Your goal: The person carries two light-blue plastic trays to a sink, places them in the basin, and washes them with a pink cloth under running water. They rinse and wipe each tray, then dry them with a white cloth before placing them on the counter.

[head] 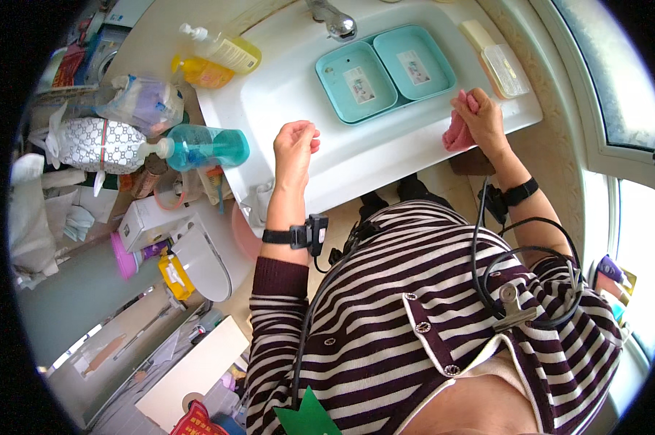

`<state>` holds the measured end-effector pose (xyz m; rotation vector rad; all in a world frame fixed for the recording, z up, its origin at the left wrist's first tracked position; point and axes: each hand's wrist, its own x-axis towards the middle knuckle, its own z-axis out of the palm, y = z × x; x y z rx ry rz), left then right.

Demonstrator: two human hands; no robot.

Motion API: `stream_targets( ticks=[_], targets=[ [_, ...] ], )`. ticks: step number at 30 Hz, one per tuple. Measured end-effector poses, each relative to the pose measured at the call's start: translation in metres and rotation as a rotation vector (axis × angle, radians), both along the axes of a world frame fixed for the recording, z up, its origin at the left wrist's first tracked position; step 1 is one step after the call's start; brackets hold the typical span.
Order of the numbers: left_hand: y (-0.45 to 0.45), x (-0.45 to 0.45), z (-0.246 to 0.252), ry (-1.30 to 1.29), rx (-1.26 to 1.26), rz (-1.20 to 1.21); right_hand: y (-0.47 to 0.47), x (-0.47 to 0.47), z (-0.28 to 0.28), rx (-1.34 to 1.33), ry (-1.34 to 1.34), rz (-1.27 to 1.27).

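A pink cloth (459, 132) is bunched in my right hand (481, 117), above the front right rim of the white sink (327, 174). My left hand (296, 138) hovers over the sink's left front part with its fingers curled; nothing shows in it, though the palm side is partly hidden. Between and beyond the hands, a turquoise plastic tray with a left compartment (341, 70) and a right compartment (431, 49) lies in the basin. Each compartment has a printed sticker on its bottom. A few small dark specks show in the left one.
A chrome faucet (341, 26) overhangs the tray. Left of the sink stand yellow pump bottles (238, 54) and a teal pump bottle (213, 147). A soap bar (477, 33) and a clear-lidded box (507, 70) sit on the right rim. A toilet (205, 261) is at left.
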<state>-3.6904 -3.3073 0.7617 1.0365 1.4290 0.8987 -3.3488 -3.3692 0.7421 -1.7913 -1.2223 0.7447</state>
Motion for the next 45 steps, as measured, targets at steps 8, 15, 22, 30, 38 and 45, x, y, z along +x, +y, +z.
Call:
stream_targets(
  ticks=[8, 15, 22, 30, 38, 45],
  targets=[
    [0.053, 0.052, 0.011, 0.034, -0.036, -0.096, 0.062, 0.011, 0.022, -0.108, -0.577, 0.627],
    [0.044, 0.042, 0.028, -0.13, -0.014, -0.017, 0.122, -0.057, 0.004, -0.285, -1.19, 1.257],
    [0.007, -0.012, 0.011, -0.203, -0.103, 0.151, 0.139, -0.089, -0.047, -0.14, -1.195, 1.232],
    [-0.009, -0.035, -0.008, -0.27, -0.165, 0.13, 0.192, -0.062, -0.049, -0.574, 0.127, 0.801],
    [0.01, -0.003, 0.004, -0.263, -0.134, -0.121, 0.199, -0.041, -0.03, -0.589, 0.674, -0.009],
    [0.024, 0.033, 0.0, -0.289, -0.114, -0.332, 0.19, -0.047, 0.023, -0.695, 0.692, 0.251]
  ],
)
